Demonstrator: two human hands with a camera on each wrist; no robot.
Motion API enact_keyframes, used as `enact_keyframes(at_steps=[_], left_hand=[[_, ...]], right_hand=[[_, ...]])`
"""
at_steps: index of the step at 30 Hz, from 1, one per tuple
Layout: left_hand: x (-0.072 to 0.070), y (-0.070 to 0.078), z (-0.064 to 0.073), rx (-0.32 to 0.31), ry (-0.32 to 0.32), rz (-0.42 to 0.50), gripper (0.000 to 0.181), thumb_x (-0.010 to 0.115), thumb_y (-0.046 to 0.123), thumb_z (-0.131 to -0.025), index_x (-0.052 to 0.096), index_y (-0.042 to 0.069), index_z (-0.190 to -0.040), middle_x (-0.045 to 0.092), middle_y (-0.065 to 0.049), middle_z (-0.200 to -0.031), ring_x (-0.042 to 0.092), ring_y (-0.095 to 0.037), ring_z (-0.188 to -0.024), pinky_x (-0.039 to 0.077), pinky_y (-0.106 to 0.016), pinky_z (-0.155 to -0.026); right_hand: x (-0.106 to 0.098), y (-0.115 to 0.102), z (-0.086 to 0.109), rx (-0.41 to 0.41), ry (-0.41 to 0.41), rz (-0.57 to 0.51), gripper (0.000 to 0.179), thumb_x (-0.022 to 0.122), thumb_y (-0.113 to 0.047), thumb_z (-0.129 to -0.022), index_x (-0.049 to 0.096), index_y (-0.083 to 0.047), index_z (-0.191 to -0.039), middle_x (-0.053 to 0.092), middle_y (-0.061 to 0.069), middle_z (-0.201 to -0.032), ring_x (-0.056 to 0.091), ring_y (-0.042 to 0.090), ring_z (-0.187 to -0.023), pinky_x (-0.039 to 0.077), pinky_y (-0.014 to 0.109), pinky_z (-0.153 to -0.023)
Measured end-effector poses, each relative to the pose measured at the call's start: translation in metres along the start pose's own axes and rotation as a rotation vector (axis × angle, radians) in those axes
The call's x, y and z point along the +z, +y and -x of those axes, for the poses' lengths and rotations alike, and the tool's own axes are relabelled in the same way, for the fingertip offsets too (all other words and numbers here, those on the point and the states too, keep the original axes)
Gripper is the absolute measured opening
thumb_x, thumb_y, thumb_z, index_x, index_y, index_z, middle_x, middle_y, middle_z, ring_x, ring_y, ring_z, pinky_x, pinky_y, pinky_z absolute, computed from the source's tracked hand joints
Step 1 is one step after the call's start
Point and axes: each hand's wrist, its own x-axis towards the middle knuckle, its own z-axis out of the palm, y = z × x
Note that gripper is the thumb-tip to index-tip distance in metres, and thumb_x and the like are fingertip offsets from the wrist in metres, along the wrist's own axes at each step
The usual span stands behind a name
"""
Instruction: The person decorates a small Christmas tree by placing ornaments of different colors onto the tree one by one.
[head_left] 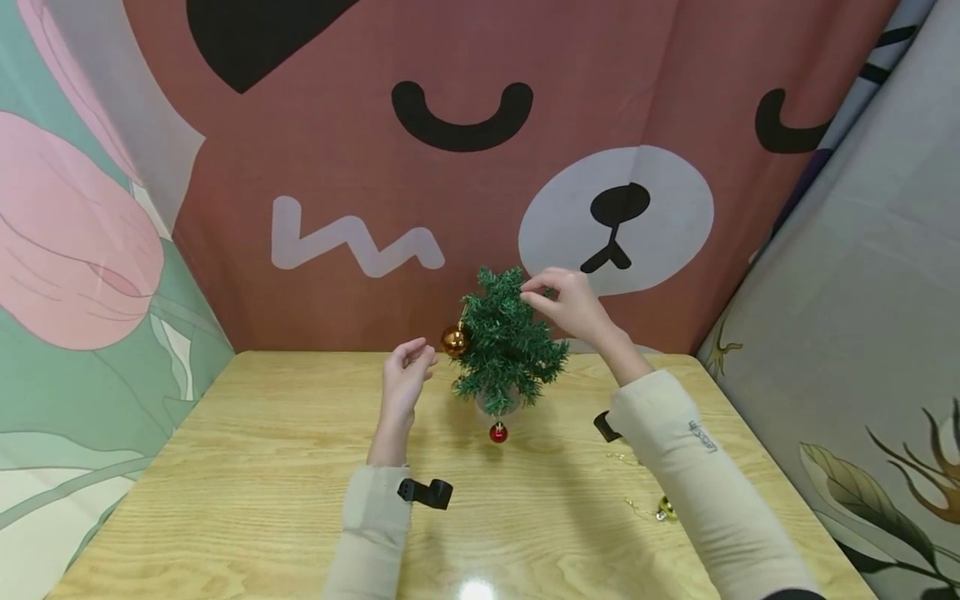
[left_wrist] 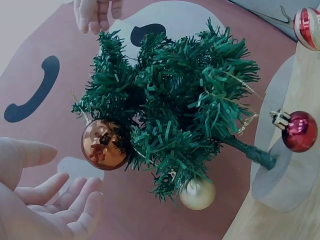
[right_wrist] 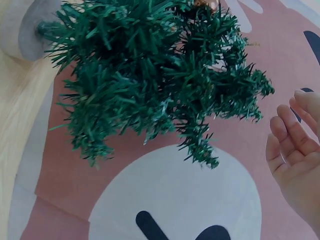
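Left hand: fingers loosely bent and spread, thumb apart from them, palm partly turned up; holds nothing. It is just beside the copper ornament; the left wrist view shows a gap between fingertips and ball.

Right hand: raised beside the upper part of the small artificial tree. Seen from the head, thumb and forefinger come close together; the right wrist view gives the fingers as slack and half-curled, with nothing visible in them. That same view shows a gap between the hand and the nearest twig tips.

Tree: upright on the wooden table, between the two hands, toward the far edge. Its stem is set in a round greyish base.

Ornaments on tree: copper ball on the left-hand side, glossy; cream ball at a lower branch, partly covered by needles; red ball on a gold string, in front of the base. Whether the red ball touches the table: cannot tell.

Other ornaments: gold ball on the table near the right sleeve, partly hidden by it; red-and-white striped ball, cut off by the frame edge.

Outward: left sleeve and right sleeve both beige. Behind the table, a reddish-brown cloth backdrop printed with a bear's face.
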Motion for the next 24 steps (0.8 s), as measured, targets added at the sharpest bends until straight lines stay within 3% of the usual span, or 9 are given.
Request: enact_keyframes(at_steps=[6,11,16,24], left_hand=[[0.004,-0.001,0.006,0.044,0.027,0.003,0.024,0.055,0.005,-0.088,0.056,-0.006,-0.108,0.056,-0.009,-0.09,0.057,-0.023,-0.084,0.046,-0.019,-0.064],[0.007,0.0,0.01,0.067,0.03,-0.013,0.022,0.056,0.005,-0.087,0.058,-0.007,-0.106,0.057,-0.014,-0.091,0.055,-0.009,-0.073,0.045,-0.019,-0.064],[0.012,-0.003,0.016,0.112,0.037,-0.073,0.019,0.056,0.004,-0.086,0.061,-0.008,-0.101,0.059,-0.02,-0.091,0.055,-0.012,-0.072,0.045,-0.021,-0.063],[0.022,-0.009,0.029,0.282,0.013,-0.193,0.016,0.061,0.005,-0.083,0.066,-0.008,-0.092,0.065,-0.017,-0.083,0.057,-0.016,-0.071,0.044,-0.018,-0.058]], right_hand=[[-0.003,0.008,0.012,-0.01,0.049,-0.028,0.01,0.065,-0.004,-0.081,0.068,0.002,-0.087,0.063,0.008,-0.08,0.052,0.015,-0.061,0.042,0.028,-0.055],[-0.005,0.011,0.021,-0.028,0.091,-0.053,0.008,0.065,-0.004,-0.08,0.069,0.001,-0.085,0.062,0.006,-0.077,0.05,0.012,-0.058,0.041,0.025,-0.052],[-0.009,0.012,0.03,-0.019,0.121,-0.099,0.007,0.066,-0.004,-0.079,0.069,-0.002,-0.086,0.063,0.005,-0.079,0.052,0.013,-0.06,0.042,0.024,-0.053],[-0.01,0.019,0.052,0.009,0.158,-0.141,0.008,0.066,0.0,-0.079,0.07,-0.001,-0.085,0.064,0.007,-0.08,0.052,0.01,-0.06,0.042,0.022,-0.052]])
